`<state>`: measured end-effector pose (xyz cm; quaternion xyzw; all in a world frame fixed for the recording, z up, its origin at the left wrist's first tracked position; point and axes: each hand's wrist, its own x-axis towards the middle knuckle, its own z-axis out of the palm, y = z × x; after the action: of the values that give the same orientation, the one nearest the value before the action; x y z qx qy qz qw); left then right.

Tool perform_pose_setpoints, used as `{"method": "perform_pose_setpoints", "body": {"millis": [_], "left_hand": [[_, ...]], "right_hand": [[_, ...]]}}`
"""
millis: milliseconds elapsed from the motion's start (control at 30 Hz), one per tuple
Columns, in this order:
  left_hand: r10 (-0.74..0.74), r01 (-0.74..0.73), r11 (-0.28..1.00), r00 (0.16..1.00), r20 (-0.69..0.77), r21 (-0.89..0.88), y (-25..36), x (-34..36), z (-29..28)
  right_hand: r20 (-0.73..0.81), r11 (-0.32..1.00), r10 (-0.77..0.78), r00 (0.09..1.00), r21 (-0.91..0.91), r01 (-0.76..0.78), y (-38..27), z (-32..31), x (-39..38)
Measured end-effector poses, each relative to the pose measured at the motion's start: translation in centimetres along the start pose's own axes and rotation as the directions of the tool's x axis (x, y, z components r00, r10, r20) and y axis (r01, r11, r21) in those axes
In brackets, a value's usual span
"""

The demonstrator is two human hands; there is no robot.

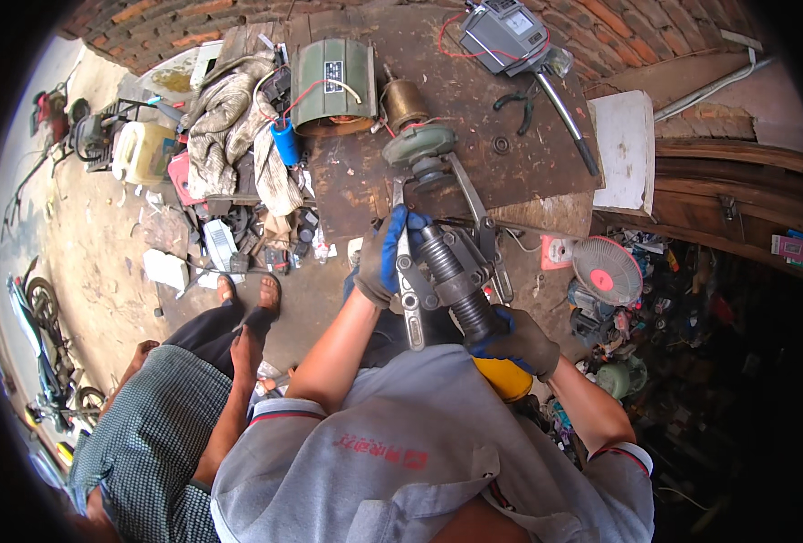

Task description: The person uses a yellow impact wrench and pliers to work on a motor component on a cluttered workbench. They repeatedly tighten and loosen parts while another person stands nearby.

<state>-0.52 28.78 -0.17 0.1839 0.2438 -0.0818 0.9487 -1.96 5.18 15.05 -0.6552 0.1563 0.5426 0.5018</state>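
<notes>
Head view: the biggest thing we see is the bench, which spreads across the 12 o'clock side. At 8 o'clock a second person in a checked top is close by.

At the centre we find the big puller, a thick ribbed body with linked metal arms. It is tilted, its arms stretching toward 12 o'clock, one on each side of the part ahead of them. At 11 o'clock the green motor housing lies on the bench, already apart from the rotor, with wires hanging out of it.

Both gloved hands are closed around the tool: the left hand is curled round an arm on the puller's 10 o'clock side, and the right hand wraps the end of the body at its 5 o'clock.

Toward 12 o'clock, the round green cover is still on the shaft, and the copper-coloured rotor lies just beyond it. On the near side of the cover, the stepped grey hub is also still in place between the arm ends. So we judge the housing's separation done, while these two parts remain unseparated. We cannot tell whether the arm ends have a firm hold.

At 1 o'clock the pliers and a small dark ring lie loose on the bench, untouched.
</notes>
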Motion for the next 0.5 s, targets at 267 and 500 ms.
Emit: {"method": "perform_pose_setpoints", "body": {"millis": [267, 500], "left_hand": [[0.099, -0.104, 0.994, 0.977, -0.188, -0.020, -0.4, 0.4, 0.0], [0.095, -0.072, 0.991, 0.971, -0.218, 0.108, 0.8, 2.1, 1.4]], "right_hand": [[-0.016, 0.998, -0.033, 0.999, 0.048, 0.034, -0.7, 0.8, -0.5], [-0.069, 0.981, -0.028, 0.997, 0.191, 0.040, 0.3, 1.5, 0.1]]}}
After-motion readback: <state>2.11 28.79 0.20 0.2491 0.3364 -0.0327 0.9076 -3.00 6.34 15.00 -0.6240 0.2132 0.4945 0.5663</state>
